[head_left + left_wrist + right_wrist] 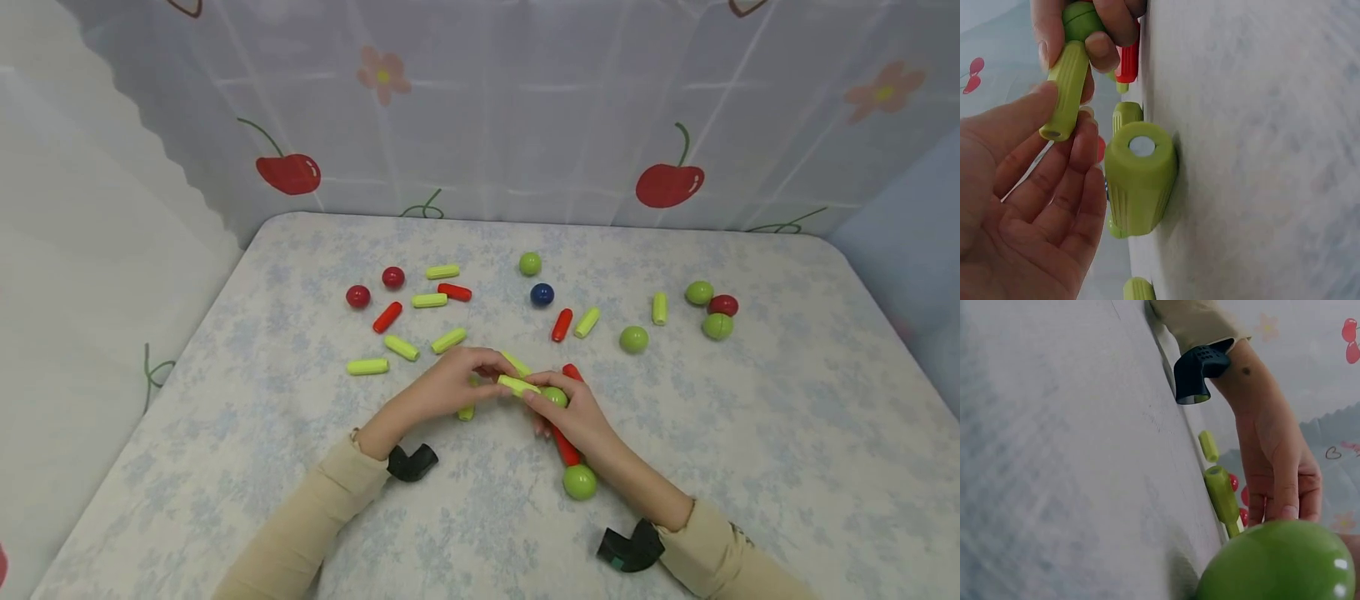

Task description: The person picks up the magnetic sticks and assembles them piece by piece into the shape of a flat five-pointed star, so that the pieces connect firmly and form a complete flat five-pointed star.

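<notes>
Between the hands is a yellow-green magnetic building rod (517, 386), its upper end meeting a green ball (1080, 24) in the left wrist view. My left hand (448, 385) pinches this rod between thumb and fingers. My right hand (588, 421) grips the ball and the rod's near end. Red rods (566, 448) extend above and below that hand, and another green ball (580, 482) sits at the lower end. A second yellow-green rod (516, 363) lies just beyond the fingertips; how it joins the others is hidden. One more rod (1141, 181) lies below my left hand, a silver disc in its end.
Loose yellow-green rods (367, 367), red rods (387, 317) and red balls (358, 297) lie at the left. A blue ball (542, 294) and green balls (633, 339) are farther back. Black wrist mounts (632, 547) hang at both sleeves. A curtain (480, 125) stands behind the table.
</notes>
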Tool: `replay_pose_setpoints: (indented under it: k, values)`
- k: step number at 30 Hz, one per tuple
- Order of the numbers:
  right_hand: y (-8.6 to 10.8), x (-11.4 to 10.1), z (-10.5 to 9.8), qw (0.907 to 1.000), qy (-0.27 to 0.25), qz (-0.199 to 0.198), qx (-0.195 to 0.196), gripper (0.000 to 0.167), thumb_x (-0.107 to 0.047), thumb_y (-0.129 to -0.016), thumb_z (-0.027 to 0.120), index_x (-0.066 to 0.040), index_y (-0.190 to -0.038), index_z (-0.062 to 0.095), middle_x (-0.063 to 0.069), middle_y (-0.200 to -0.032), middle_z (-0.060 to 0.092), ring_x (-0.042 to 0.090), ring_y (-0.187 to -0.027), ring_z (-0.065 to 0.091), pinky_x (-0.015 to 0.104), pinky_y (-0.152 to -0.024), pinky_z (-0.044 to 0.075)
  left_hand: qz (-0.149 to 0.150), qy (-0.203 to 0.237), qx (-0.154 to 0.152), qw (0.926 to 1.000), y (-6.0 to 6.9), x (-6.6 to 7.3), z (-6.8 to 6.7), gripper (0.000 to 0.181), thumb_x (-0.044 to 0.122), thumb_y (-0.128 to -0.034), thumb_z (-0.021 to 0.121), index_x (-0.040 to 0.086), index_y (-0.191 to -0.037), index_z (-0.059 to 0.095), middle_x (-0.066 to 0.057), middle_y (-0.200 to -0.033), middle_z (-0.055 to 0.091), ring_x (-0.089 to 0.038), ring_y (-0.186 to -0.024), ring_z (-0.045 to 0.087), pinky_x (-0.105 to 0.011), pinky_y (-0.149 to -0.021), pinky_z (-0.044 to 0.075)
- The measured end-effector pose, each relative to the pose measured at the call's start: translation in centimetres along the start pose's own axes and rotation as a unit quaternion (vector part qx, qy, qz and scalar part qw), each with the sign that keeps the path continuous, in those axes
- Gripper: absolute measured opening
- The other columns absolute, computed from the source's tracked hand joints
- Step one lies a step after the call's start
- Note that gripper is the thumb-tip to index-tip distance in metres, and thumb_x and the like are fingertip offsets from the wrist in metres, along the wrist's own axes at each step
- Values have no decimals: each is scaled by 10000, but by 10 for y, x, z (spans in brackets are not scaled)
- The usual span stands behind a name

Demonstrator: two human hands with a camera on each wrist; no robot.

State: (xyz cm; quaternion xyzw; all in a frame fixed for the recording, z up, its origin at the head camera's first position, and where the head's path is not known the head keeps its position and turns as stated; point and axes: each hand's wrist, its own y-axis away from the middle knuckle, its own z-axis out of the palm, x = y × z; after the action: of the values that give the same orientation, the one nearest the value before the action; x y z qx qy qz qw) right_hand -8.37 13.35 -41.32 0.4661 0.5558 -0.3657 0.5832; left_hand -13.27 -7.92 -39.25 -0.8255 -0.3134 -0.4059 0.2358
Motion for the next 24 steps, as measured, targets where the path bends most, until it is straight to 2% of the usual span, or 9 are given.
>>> replay_pose_setpoints:
  k: [2,4,6,7,10,13,14,16,24]
  values:
    - [0,0,0,9999,-27,85,112,287,-160,-925,613,27,-1143,603,131,-665,563,163,-507,513,262,-510,454,-48,-119,23,9999,2,1,-6,199,119,-872,680,72,-1065,676,28,-1005,651,-67,-867,580,-298,-818,469]
    - [0,0,0,9994,-159,202,234,291,-148,-922,616,28,-1153,598,141,-712,578,153,-510,514,250,-509,454,-135,-293,293,9991,4,0,-17,211,121,-875,678,60,-1077,672,-1,-1015,652,-110,-899,586,-326,-837,463]
    - [0,-1,1,9985,-340,298,319,295,-130,-921,615,34,-1164,588,154,-767,588,145,-519,517,238,-514,455,-351,-607,835,9940,10,-3,-33,235,126,-869,686,52,-1092,668,-29,-1042,646,-154,-938,578,-357,-853,452]
    - [0,-1,1,9980,-433,326,334,296,-121,-921,613,38,-1169,582,158,-790,590,143,-525,517,233,-517,456,-494,-799,1179,9886,13,-6,-42,250,118,-866,689,37,-1101,660,-57,-1054,641,-189,-956,574,-383,-857,448]
    - [0,-2,1,9970,-613,376,301,298,-107,-922,607,48,-1173,571,166,-778,581,141,-535,511,224,-521,450,-1134,-1472,2155,9586,25,-21,-66,306,108,-855,700,18,-1140,637,-117,-1111,605,-265,-996,548,-422,-846,440]
    - [1,-1,2,9964,-718,401,222,301,-113,-923,607,56,-1169,565,157,-758,570,142,-540,504,223,-522,446,-1823,-1993,2662,9253,37,-38,-80,349,105,-855,698,8,-1179,611,-176,-1136,545,-311,-975,514,-440,-815,426]
    - [1,-1,2,9962,-741,410,213,302,-115,-922,609,57,-1166,564,154,-755,568,142,-540,504,223,-522,447,-2005,-2116,2739,9165,40,-44,-82,363,110,-852,703,9,-1187,606,-185,-1142,529,-317,-966,507,-439,-804,424]
    - [1,-1,2,9962,-748,389,197,301,-118,-921,611,62,-1158,564,153,-754,567,142,-538,504,224,-521,448,-2257,-2265,2752,9067,43,-50,-85,376,114,-850,703,4,-1194,600,-203,-1133,508,-326,-926,497,-447,-778,420]
    - [1,-1,2,9971,-667,314,165,303,-132,-920,615,59,-1152,570,165,-765,576,144,-535,511,229,-518,454,-2858,-2700,2413,8873,41,-58,-84,289,118,-865,674,-4,-1124,632,-154,-923,584,-279,-741,517,-386,-613,433]
